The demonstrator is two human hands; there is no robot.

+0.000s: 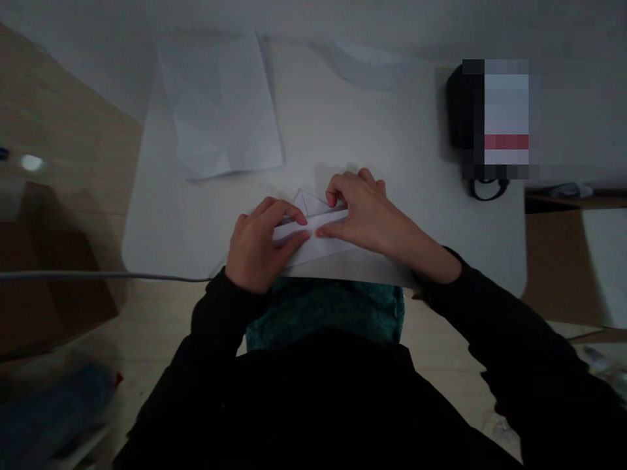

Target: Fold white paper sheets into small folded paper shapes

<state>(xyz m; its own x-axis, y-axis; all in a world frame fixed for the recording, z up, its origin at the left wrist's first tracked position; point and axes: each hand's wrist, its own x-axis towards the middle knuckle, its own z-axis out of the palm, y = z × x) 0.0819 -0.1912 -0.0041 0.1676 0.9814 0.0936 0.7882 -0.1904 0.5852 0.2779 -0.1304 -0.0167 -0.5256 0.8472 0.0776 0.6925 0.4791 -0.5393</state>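
A folded white paper (321, 246) lies at the near edge of the white table, with a creased triangular peak pointing away from me. My left hand (262, 245) pinches the folded strip near its middle, thumb below and index finger above. Just to the right, my right hand (365, 212) grips the same strip, its thumb on the near side and its fingers curled over the far side. The two thumb tips are close together but apart.
A larger creased white sheet (223, 111) lies at the back left of the table (318, 143). Another paper piece (367, 65) is at the back. A black case (458, 108) with a strap stands at the back right. A grey cable (108, 275) runs in from the left.
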